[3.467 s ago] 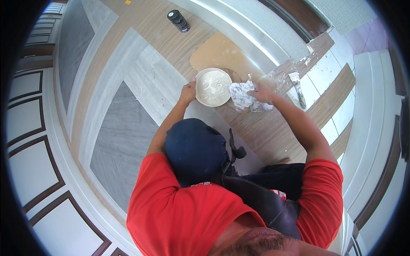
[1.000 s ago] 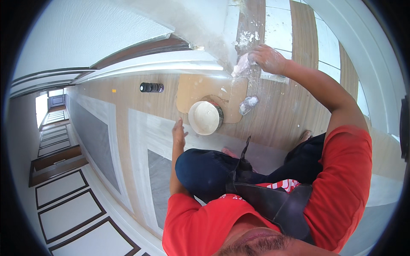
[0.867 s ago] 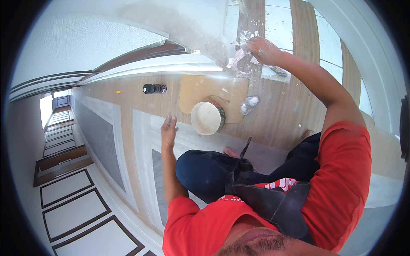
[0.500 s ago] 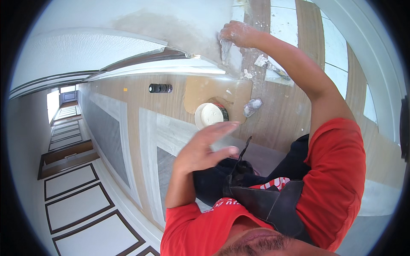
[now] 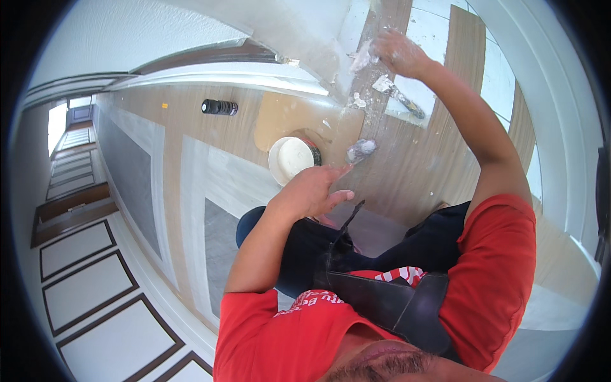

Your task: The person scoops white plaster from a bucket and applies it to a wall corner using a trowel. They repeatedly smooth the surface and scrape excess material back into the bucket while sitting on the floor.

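Bucket (image 5: 291,159) near putty knife (image 5: 398,95) (floor)

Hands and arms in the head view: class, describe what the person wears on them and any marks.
Both forearms are bare below short red sleeves. No gloves. The right hand is smeared with pale filler; the left hand looks clean.
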`<act>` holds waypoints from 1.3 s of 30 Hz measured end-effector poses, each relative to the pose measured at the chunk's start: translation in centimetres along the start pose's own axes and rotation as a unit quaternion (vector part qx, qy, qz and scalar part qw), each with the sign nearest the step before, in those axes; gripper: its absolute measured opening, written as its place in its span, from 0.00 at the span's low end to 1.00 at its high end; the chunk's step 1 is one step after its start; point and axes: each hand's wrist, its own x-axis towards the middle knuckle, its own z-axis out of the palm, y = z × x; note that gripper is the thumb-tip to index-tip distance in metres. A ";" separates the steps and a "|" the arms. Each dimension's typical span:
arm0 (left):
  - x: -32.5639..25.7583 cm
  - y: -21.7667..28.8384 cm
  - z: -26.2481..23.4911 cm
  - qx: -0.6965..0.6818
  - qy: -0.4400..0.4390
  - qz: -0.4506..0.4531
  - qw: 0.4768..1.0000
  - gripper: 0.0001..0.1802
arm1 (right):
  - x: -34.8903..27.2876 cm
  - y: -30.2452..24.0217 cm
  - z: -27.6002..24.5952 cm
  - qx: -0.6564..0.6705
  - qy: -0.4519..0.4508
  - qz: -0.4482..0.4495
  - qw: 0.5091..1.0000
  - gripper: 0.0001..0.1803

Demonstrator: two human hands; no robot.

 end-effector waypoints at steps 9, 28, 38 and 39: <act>0.2 -1.4 0.1 0.007 -0.035 -0.051 0.998 0.34 | -2.3 -1.1 4.2 0.059 -0.049 -0.015 0.997 0.12; 1.8 -1.6 0.4 0.009 -0.045 -0.023 0.999 0.37 | 10.0 -0.4 -3.1 0.031 0.113 -0.053 0.992 0.05; 2.2 -0.9 0.4 0.027 -0.050 -0.044 0.997 0.35 | 4.8 4.1 -5.3 0.012 0.105 0.137 0.985 0.07; 2.2 -0.7 0.1 0.027 -0.056 -0.044 0.997 0.36 | 3.3 3.9 -3.7 0.009 0.078 0.131 0.988 0.09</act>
